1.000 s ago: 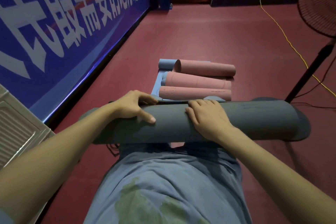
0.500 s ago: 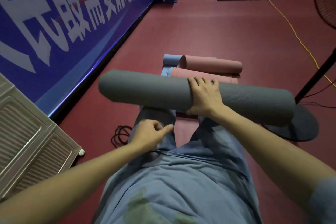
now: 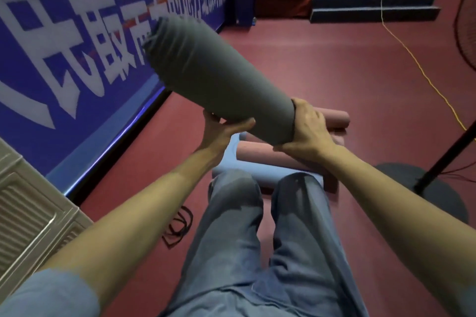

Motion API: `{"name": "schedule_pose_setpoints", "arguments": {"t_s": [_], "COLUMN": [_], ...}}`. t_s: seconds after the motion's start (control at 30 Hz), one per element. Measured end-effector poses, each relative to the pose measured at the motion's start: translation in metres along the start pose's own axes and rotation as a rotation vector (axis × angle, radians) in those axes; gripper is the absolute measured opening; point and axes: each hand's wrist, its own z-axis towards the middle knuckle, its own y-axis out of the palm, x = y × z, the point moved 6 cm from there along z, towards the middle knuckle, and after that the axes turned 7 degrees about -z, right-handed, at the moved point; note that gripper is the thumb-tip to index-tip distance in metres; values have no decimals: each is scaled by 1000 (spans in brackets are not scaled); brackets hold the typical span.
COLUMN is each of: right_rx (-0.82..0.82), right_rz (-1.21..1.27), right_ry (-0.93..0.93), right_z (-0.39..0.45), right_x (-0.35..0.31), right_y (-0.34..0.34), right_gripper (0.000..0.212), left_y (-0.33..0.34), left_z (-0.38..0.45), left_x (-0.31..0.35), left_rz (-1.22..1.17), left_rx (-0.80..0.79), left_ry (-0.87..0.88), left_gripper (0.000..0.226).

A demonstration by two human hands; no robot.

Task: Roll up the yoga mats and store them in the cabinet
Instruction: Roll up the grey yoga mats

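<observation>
- Moved: rolled grey foam yoga mat (image 3: 219, 80), level half a second ago, now tilting up-left, lifted.
- Left hand (image 3: 219, 131) cupping it; right hand (image 3: 306, 128) grasping its near end.
- Step: carrying to the beige louvred cabinet (image 3: 28, 216); next, turning leftwards.

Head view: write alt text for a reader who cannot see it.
A person holds a rolled grey foam yoga mat tilted up toward a blue banner wall, the left hand gripping it from beneath and the right hand cupping its near end. Below, on the red floor, lie rolled pink mats and a rolled light blue mat.
</observation>
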Motion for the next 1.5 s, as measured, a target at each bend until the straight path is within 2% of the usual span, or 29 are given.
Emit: {"name": "schedule_pose_setpoints", "arguments": {"t_s": [0.1,0.13,0.2,0.3,0.37,0.47,0.5,0.57,0.63,0.7,0.77,0.8,0.87,0.97,1.1,1.17,1.3,1.5], "right_rx": [-53,-47,-12,3,-47,-118,-163,-323,-422,-362,-266,-235,-227,-252,-521,-579,-503,-380], "right_rz": [231,320,446,545,564,513,418,225,332,413,384,363,317,204,33,64,-33,-195], "right_ry": [-80,-105,-127,-97,-80,-83,-89,-35,83,170,238,251,230,124,-71,-98,-93,-171], "right_z": [15,15,10,-10,-15,-3,3,6,-3,-10,-11,-10,-11,-13,-22,-23,-10,11], "right_x": [-4,-3,5,23,29,25,26,29,31,37,46,50,51,41,30,24,10,-17], "right_y": [0,-1,5,21,31,34,39,58,76,82,78,74,67,51,55,61,64,78], "right_gripper": [117,114,109,124,129,111,109,117,120,111,101,96,90,94,113,117,109,99], "left_y": [14,19,24,27,32,41,47,64,72,67,57,54,52,41,23,19,17,19], "left_z": [14,16,20,19,17,24,27,30,28,28,25,23,19,14,-9,-13,-7,6], "left_x": [-9,-14,-27,-49,-67,-76,-74,-72,-80,-94,-96,-97,-99,-92,-109,-116,-117,-120], "left_rz": [183,246,356,540,613,667,699,761,815,845,842,836,834,834,770,722,668,651], "left_rx": [-103,-147,-236,-342,-383,-418,-464,-619,-693,-572,-341,-281,-284,-300,-414,-442,-424,-450], "left_ry": [-8,-20,-25,3,-11,48,57,45,54,31,-111,-159,-139,-73,-190,-225,-227,-188], "left_gripper": [75,75,95,109,116,117,117,117,122,138,152,152,146,140,143,140,140,121]}}
